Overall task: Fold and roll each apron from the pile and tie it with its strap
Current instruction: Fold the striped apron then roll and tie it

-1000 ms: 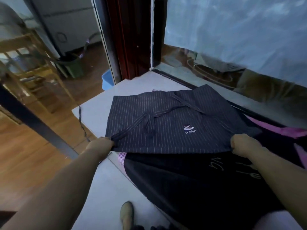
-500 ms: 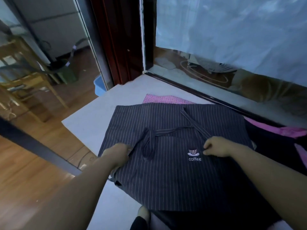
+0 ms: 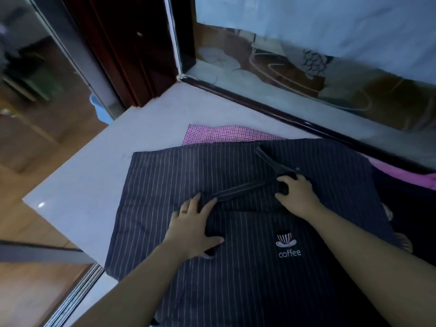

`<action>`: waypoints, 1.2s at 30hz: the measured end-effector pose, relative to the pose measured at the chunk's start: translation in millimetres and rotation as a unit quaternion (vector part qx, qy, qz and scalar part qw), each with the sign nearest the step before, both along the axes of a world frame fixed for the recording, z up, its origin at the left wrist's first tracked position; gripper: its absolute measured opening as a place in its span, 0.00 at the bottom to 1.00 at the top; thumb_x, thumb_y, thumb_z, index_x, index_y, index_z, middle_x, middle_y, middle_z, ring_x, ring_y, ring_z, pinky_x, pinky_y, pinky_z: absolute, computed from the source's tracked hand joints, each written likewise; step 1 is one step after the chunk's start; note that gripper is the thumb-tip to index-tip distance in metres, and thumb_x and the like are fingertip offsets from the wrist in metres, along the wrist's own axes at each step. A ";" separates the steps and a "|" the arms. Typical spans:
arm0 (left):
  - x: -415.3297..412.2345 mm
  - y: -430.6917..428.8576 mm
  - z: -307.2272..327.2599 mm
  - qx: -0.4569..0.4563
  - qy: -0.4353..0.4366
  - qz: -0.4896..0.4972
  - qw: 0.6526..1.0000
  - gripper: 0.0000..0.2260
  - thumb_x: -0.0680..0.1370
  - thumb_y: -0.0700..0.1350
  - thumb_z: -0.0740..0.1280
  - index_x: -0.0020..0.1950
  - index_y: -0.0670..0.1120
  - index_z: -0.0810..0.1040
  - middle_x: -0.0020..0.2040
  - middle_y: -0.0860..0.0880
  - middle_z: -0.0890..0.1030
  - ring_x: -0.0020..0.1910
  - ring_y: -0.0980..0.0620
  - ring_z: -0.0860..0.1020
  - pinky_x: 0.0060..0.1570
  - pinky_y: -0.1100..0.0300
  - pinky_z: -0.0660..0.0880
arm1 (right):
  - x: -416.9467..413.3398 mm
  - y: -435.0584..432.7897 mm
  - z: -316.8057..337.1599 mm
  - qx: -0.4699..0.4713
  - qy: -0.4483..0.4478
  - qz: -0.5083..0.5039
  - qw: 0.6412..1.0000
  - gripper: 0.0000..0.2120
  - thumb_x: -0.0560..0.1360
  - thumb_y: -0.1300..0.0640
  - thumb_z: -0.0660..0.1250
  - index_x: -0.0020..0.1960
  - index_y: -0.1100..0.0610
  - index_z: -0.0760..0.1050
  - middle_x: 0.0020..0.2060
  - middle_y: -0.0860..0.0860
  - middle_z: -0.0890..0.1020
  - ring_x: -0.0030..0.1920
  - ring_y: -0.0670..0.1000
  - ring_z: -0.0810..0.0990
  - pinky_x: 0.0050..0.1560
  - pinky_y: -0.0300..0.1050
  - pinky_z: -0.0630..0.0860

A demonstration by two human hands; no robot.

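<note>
A dark pinstriped apron [image 3: 165, 185] with a white "coffee" logo [image 3: 289, 246] lies spread flat on the white table [image 3: 106, 175]. Its strap [image 3: 243, 191] runs across the middle of the cloth. My left hand [image 3: 191, 230] lies on the apron at the strap's left end, with the strap's dark cloth caught between thumb and fingers. My right hand [image 3: 296, 197] sits further right, its fingers curled round the strap where the strap bends toward the far edge.
A pink checked cloth [image 3: 224, 134] peeks out beyond the apron's far edge. More pink [image 3: 401, 173] and dark [image 3: 415, 208] cloth lie at the right. The table's edge drops off at the left to a wooden floor. A window ledge [image 3: 295, 119] borders the far side; a blue bin [image 3: 101, 109] stands behind the glass.
The striped apron was pulled flat toward me over the pile. Both hands left its near corners and moved to the strap in the middle, where they now hold it.
</note>
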State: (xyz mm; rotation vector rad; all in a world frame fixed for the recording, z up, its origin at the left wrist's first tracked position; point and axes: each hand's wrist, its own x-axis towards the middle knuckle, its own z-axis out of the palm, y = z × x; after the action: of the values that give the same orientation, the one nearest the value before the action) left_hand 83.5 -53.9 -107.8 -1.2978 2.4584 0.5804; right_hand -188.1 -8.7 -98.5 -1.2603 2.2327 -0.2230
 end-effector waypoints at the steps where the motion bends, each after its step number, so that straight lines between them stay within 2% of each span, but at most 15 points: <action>1: -2.2 -2.9 -0.3 -0.015 -0.010 0.006 1.000 0.40 0.75 0.62 0.64 0.78 0.57 0.43 0.79 0.47 0.46 0.76 0.42 0.54 0.71 0.46 0.59 | -2.4 -0.1 -2.1 -0.049 -0.014 -0.037 0.998 0.22 0.77 0.54 0.65 0.70 0.51 0.67 0.73 0.60 0.59 0.70 0.59 0.63 0.67 0.49 0.66; 4: -7.8 -20.5 1.8 0.046 0.111 0.126 0.985 0.33 0.78 0.43 0.64 0.78 0.53 0.52 0.76 0.46 0.58 0.65 0.45 0.71 0.59 0.55 0.73 | -10.5 -2.5 -0.3 -0.145 -0.117 -0.135 0.973 0.21 0.77 0.60 0.64 0.69 0.54 0.68 0.64 0.56 0.71 0.59 0.52 0.74 0.58 0.45 0.72; 6: -10.6 -35.8 11.0 0.122 0.216 0.235 0.940 0.28 0.77 0.37 0.64 0.75 0.49 0.62 0.67 0.45 0.72 0.53 0.47 0.79 0.49 0.57 0.77 | -10.9 -6.6 6.3 -0.157 -0.220 -0.199 0.942 0.23 0.77 0.60 0.65 0.71 0.55 0.66 0.58 0.51 0.75 0.51 0.50 0.77 0.52 0.44 0.75; 8: -12.6 -57.2 25.1 0.211 0.300 0.366 0.855 0.20 0.78 0.37 0.63 0.70 0.48 0.71 0.58 0.45 0.79 0.46 0.49 0.80 0.45 0.55 0.78 | -12.5 -12.5 16.2 -0.120 -0.283 -0.245 0.919 0.23 0.77 0.59 0.65 0.71 0.57 0.65 0.56 0.50 0.75 0.47 0.50 0.79 0.48 0.43 0.76; 11: -15.5 -89.4 51.7 0.359 0.417 0.495 0.672 0.14 0.79 0.38 0.62 0.64 0.49 0.74 0.54 0.44 0.80 0.41 0.50 0.80 0.39 0.56 0.79 | -18.5 -18.6 32.6 -0.016 -0.228 -0.164 0.960 0.10 0.77 0.56 0.66 0.56 0.58 0.76 0.44 0.50 0.82 0.39 0.49 0.81 0.41 0.40 0.76; 13: -15.9 -104.0 55.0 0.355 0.486 0.515 0.611 0.17 0.80 0.37 0.61 0.69 0.46 0.70 0.58 0.44 0.79 0.46 0.52 0.82 0.56 0.54 0.78 | -21.5 -24.4 40.4 -0.029 -0.145 -0.094 0.985 0.06 0.77 0.55 0.67 0.47 0.57 0.79 0.38 0.48 0.83 0.37 0.48 0.81 0.38 0.39 0.75; 15: -16.2 -105.4 49.0 0.284 0.507 0.511 0.633 0.19 0.81 0.38 0.59 0.73 0.45 0.67 0.65 0.44 0.76 0.58 0.49 0.79 0.66 0.50 0.71 | -23.3 -34.8 41.7 -0.081 -0.054 -0.082 0.992 0.04 0.76 0.53 0.67 0.45 0.53 0.78 0.41 0.46 0.82 0.43 0.47 0.80 0.40 0.39 0.73; 19: -10.4 -80.5 32.3 0.143 0.355 0.343 0.858 0.25 0.79 0.55 0.63 0.74 0.50 0.63 0.65 0.51 0.72 0.60 0.53 0.73 0.63 0.55 0.69 | -21.4 -57.2 22.9 -0.039 -0.005 -0.056 0.998 0.28 0.72 0.45 0.70 0.68 0.54 0.68 0.62 0.52 0.75 0.62 0.53 0.73 0.59 0.51 0.74; 21: -8.1 -72.5 19.2 0.135 0.272 0.248 0.920 0.35 0.74 0.58 0.69 0.77 0.52 0.57 0.67 0.53 0.65 0.65 0.52 0.67 0.68 0.52 0.66 | -15.9 -64.1 13.0 0.025 -0.020 -0.027 0.999 0.37 0.71 0.42 0.70 0.73 0.55 0.60 0.67 0.55 0.69 0.64 0.54 0.71 0.61 0.53 0.73; 23: -10.6 -75.4 8.6 0.080 0.209 0.189 0.956 0.34 0.75 0.50 0.71 0.77 0.51 0.57 0.67 0.50 0.66 0.67 0.49 0.66 0.68 0.50 0.67 | -12.9 -70.5 3.9 0.037 -0.023 -0.029 0.999 0.38 0.72 0.42 0.70 0.74 0.56 0.59 0.68 0.55 0.68 0.64 0.55 0.72 0.60 0.52 0.73; 26: -18.5 -94.3 12.5 0.028 0.218 0.216 0.951 0.14 0.78 0.41 0.65 0.63 0.51 0.75 0.57 0.51 0.78 0.54 0.51 0.78 0.53 0.55 0.77 | -15.3 -81.0 1.6 0.018 -0.065 -0.045 0.997 0.20 0.74 0.49 0.69 0.62 0.59 0.73 0.56 0.56 0.78 0.50 0.52 0.78 0.50 0.48 0.77; 28: -19.0 -109.6 27.0 0.039 0.239 0.250 0.937 0.05 0.79 0.43 0.65 0.50 0.52 0.78 0.47 0.53 0.81 0.43 0.56 0.80 0.46 0.56 0.79 | -18.9 -84.3 9.3 -0.029 -0.141 -0.078 0.986 0.12 0.75 0.52 0.69 0.52 0.60 0.78 0.45 0.55 0.81 0.41 0.49 0.78 0.43 0.43 0.76; 30: -17.3 -128.6 46.4 0.083 0.281 0.272 0.917 0.03 0.80 0.45 0.65 0.47 0.51 0.78 0.44 0.53 0.81 0.43 0.56 0.79 0.45 0.62 0.76 | -24.9 -83.5 28.5 -0.104 -0.207 -0.129 0.964 0.10 0.75 0.53 0.69 0.49 0.60 0.79 0.42 0.53 0.82 0.41 0.49 0.80 0.41 0.42 0.75; 33: -22.6 -155.0 78.9 0.219 0.394 0.342 0.825 0.05 0.79 0.48 0.65 0.50 0.48 0.79 0.43 0.50 0.81 0.43 0.53 0.79 0.49 0.61 0.73 | -34.6 -82.2 61.5 -0.161 -0.203 -0.113 0.959 0.12 0.76 0.50 0.67 0.47 0.59 0.79 0.41 0.53 0.82 0.42 0.50 0.81 0.38 0.41 0.73; 36: -43.4 -178.5 97.9 0.262 0.468 0.409 0.738 0.05 0.79 0.45 0.67 0.44 0.46 0.78 0.31 0.52 0.77 0.30 0.56 0.73 0.31 0.65 0.73 | -43.5 -89.4 83.5 -0.181 -0.140 -0.064 0.971 0.15 0.78 0.49 0.64 0.49 0.61 0.80 0.43 0.54 0.82 0.44 0.51 0.80 0.44 0.45 0.74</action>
State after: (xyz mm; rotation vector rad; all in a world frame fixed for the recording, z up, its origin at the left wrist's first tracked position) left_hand 40.1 -232.4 -9.9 -2.0777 1.7556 2.4424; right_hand -231.6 -98.1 -15.0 -1.1755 2.0853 -0.8383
